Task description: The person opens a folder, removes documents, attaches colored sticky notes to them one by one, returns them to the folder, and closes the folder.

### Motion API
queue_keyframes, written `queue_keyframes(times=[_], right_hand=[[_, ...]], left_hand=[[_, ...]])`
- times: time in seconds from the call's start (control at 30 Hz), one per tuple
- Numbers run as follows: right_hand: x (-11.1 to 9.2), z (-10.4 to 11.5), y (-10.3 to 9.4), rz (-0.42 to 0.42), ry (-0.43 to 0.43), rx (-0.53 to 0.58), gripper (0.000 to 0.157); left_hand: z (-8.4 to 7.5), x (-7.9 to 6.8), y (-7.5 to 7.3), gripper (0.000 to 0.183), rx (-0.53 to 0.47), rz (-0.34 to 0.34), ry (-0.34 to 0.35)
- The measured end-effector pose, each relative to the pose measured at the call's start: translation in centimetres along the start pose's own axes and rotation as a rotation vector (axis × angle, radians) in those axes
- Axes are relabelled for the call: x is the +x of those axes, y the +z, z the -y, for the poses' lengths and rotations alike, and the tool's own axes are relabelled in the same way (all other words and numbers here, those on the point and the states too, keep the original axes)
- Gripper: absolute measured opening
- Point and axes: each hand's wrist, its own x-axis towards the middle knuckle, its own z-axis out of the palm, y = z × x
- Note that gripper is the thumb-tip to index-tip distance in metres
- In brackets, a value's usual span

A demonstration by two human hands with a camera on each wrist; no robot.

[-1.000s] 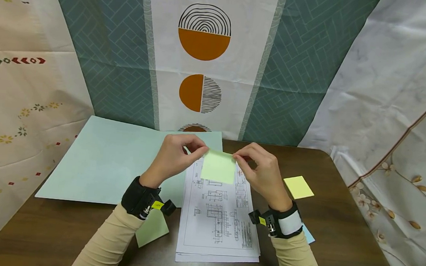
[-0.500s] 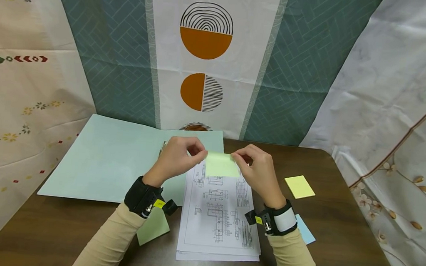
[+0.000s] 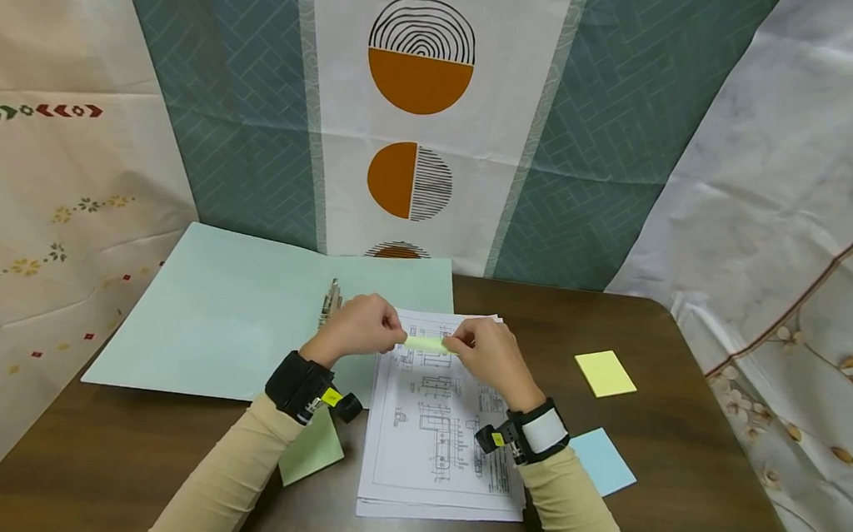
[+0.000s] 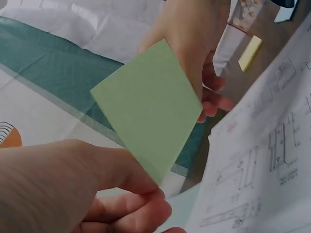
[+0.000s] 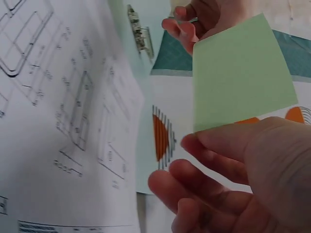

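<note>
My left hand and right hand each pinch a corner of a light green sticky note. In the head view the note appears almost edge-on, above the upper part of a stack of printed technical drawings. Both wrist views show its broad blank face, the left wrist view as a tilted green square. From the right wrist, the thumb and index finger grip the note's near corner, while the other fingers curl loosely below it. The drawings partly cover an open pale mint folder with a metal clip.
A green sticky pad lies by my left forearm, partly hidden by the wrist camera. On the right lie a yellow sticky pad and a blue sticky pad. Patterned cloths hang behind the brown table.
Both hands have come down and nearer the drawings with the note, which has tipped from facing the head view to nearly edge-on. The folder's clip and the blue pad show more fully.
</note>
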Motion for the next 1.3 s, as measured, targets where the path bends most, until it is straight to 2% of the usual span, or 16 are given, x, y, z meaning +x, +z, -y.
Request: queue_keyframes(times=[0.17, 0.2, 0.3, 0.33, 0.4, 0.43, 0.53, 0.57, 0.63, 0.77, 1.0, 1.13, 1.2, 1.23, 1.27, 1.3], right_hand=[[0.3, -0.8, 1.1, 0.104, 0.019, -0.014, 0.016], [0.3, -0.9, 1.3, 0.117, 0.025, -0.011, 0.016], [0.5, -1.4, 1.7, 0.153, 0.04, -0.004, 0.016], [0.8, -2.7, 2.3, 0.155, 0.01, -0.002, 0.02], [0.9, -3.1, 2.4, 0.18, 0.009, 0.008, 0.02], [1.0, -3.3, 2.5, 0.194, 0.006, 0.01, 0.021], [1.2, -4.6, 3.3, 0.215, -0.031, 0.009, 0.024], [1.0, -3.5, 2.8, 0.233, -0.001, 0.008, 0.022], [1.0, -4.2, 3.3, 0.233, -0.024, 0.004, 0.025], [0.9, -3.2, 3.1, 0.252, 0.032, 0.002, 0.028], [1.5, -5.7, 5.3, 0.207, 0.037, -0.062, 0.034], [1.1, -4.0, 4.5, 0.204, 0.102, -0.087, 0.038], [1.0, -4.0, 4.5, 0.195, 0.093, -0.085, 0.036], [1.1, -4.7, 5.0, 0.185, 0.078, -0.093, 0.036], [0.9, -3.9, 4.5, 0.192, 0.091, -0.092, 0.036], [0.9, -4.6, 4.9, 0.177, 0.062, -0.102, 0.035]], left_hand=[[1.1, 0.6, 0.7, 0.027, 0.035, 0.116, -0.057], [2.0, 1.0, 1.1, 0.028, 0.034, 0.124, -0.034], [3.2, 1.9, 1.8, 0.027, 0.023, 0.176, -0.039], [4.2, 2.4, 2.3, 0.026, 0.032, 0.178, -0.027], [5.5, 3.4, 3.2, 0.025, 0.058, 0.198, -0.029], [5.4, 3.5, 3.3, 0.025, 0.072, 0.223, -0.059], [6.9, 4.5, 4.5, 0.027, 0.118, 0.238, -0.068], [6.8, 4.6, 4.5, 0.028, 0.124, 0.251, -0.087], [7.1, 4.7, 4.9, 0.029, 0.134, 0.253, -0.092], [7.1, 4.5, 5.3, 0.026, 0.151, 0.255, -0.104], [6.5, 4.2, 5.7, 0.026, 0.171, 0.258, -0.144], [6.5, 4.3, 5.9, 0.028, 0.178, 0.263, -0.144], [6.5, 4.3, 5.8, 0.029, 0.18, 0.264, -0.142], [6.4, 4.3, 5.8, 0.03, 0.181, 0.266, -0.14], [6.4, 4.3, 5.9, 0.031, 0.179, 0.263, -0.138], [6.4, 4.3, 5.9, 0.031, 0.177, 0.263, -0.138]])
